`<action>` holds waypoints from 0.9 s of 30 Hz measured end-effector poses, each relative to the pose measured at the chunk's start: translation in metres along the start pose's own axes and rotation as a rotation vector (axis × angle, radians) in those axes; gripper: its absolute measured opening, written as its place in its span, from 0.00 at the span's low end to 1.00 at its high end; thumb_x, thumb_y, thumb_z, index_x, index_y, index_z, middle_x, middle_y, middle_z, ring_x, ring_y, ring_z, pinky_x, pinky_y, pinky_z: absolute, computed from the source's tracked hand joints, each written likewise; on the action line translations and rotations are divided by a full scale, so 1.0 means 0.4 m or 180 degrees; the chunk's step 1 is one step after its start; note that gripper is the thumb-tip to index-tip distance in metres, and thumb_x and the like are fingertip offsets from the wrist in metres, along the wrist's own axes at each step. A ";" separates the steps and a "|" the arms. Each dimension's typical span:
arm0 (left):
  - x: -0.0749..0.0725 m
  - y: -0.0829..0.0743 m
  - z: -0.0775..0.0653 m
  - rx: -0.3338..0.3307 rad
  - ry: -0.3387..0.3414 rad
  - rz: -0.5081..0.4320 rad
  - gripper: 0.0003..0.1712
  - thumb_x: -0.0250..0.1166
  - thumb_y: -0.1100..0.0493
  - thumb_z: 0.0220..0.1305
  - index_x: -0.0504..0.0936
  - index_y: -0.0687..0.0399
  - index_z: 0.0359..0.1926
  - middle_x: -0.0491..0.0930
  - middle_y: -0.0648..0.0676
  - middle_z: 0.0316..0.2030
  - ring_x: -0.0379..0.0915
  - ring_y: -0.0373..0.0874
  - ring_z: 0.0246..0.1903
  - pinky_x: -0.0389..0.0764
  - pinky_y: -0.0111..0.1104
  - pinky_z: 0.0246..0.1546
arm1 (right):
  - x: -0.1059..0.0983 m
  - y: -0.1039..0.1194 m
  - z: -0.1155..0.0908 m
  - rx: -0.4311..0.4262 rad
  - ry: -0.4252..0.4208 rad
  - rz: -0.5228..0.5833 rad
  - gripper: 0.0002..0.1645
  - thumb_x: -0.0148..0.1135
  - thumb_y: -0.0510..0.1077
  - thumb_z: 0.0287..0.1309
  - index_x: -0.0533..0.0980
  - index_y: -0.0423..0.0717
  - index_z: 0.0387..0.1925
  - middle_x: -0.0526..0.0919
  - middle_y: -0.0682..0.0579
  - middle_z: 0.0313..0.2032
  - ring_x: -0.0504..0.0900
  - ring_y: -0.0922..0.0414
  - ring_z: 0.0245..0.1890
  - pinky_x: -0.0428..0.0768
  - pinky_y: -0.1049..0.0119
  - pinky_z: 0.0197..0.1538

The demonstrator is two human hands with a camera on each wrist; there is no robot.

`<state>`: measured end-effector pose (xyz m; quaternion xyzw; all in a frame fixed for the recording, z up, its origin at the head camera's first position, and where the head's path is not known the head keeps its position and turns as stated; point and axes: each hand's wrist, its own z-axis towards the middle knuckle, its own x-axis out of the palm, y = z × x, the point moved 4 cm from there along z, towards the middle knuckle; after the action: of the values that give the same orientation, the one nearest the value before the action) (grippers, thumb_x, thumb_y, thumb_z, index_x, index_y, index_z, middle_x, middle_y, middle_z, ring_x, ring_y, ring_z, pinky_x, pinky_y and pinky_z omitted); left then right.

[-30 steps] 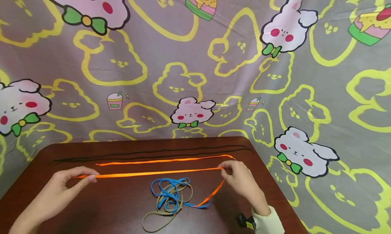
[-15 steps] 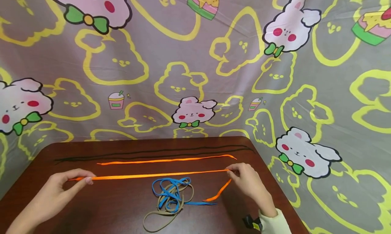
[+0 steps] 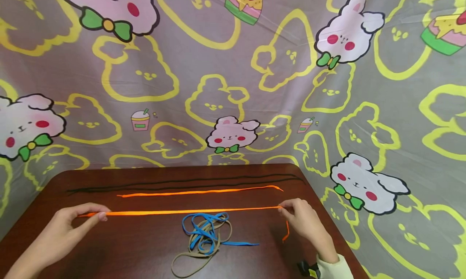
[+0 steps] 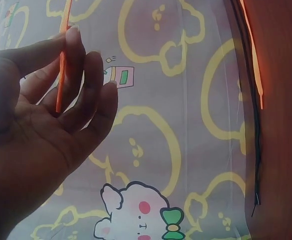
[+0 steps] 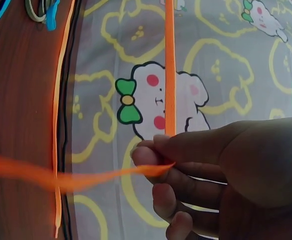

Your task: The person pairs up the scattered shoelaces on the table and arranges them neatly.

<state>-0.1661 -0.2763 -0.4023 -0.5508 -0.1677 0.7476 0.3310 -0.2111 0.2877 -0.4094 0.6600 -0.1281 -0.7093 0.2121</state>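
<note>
An orange shoelace (image 3: 189,211) is stretched nearly straight between both hands, above the table. My left hand (image 3: 74,226) pinches it near one end between thumb and forefinger, with a short end lying along the palm in the left wrist view. On the other side my right hand (image 3: 303,218) pinches the lace between thumb and fingertips, and a loose tail hangs below those fingers. Behind it a second orange shoelace (image 3: 196,192) lies straight on the table. Nearer to me rests a loose tangle of a blue shoelace (image 3: 200,230) and a tan shoelace (image 3: 182,265).
Two black laces (image 3: 174,184) run along the back of the dark brown table (image 3: 138,246). A patterned cloth (image 3: 225,101) hangs behind and to the right of it. A black object (image 3: 306,269) with a yellow-green mark is by the right sleeve (image 3: 335,269).
My right hand has slid right and slightly toward me, lengthening the taut part of the orange shoelace. Its loose tail is shorter and off the blue shoelace. The left hand has shifted slightly left.
</note>
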 end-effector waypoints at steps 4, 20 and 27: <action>0.001 0.007 0.004 0.0003 0.0013 -0.0026 0.05 0.67 0.61 0.69 0.87 0.45 0.42 0.86 0.37 0.31 0.80 0.26 0.34 0.67 0.17 0.33 | -0.001 -0.022 0.000 -0.0107 0.0158 0.0152 0.03 0.69 0.43 0.63 0.87 0.52 0.35 0.88 0.59 0.30 0.80 0.65 0.28 0.75 0.65 0.32; -0.002 0.037 -0.007 -0.0203 0.0034 0.0140 0.03 0.68 0.59 0.69 0.87 0.48 0.41 0.87 0.39 0.31 0.77 0.23 0.33 0.68 0.22 0.28 | -0.013 -0.074 0.003 -0.0131 0.0368 0.0484 0.04 0.68 0.39 0.63 0.87 0.46 0.37 0.88 0.54 0.30 0.84 0.60 0.29 0.78 0.67 0.31; -0.001 0.049 -0.012 -0.0272 0.0102 0.0190 0.03 0.68 0.57 0.69 0.88 0.47 0.41 0.87 0.39 0.33 0.76 0.22 0.35 0.68 0.22 0.30 | -0.012 -0.091 0.005 -0.0046 0.0389 0.0532 0.04 0.69 0.38 0.62 0.87 0.44 0.37 0.88 0.53 0.29 0.83 0.61 0.28 0.80 0.67 0.31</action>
<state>-0.1677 -0.2915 -0.4156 -0.5812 -0.1776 0.7404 0.2873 -0.2175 0.3217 -0.4216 0.6874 -0.1644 -0.6485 0.2826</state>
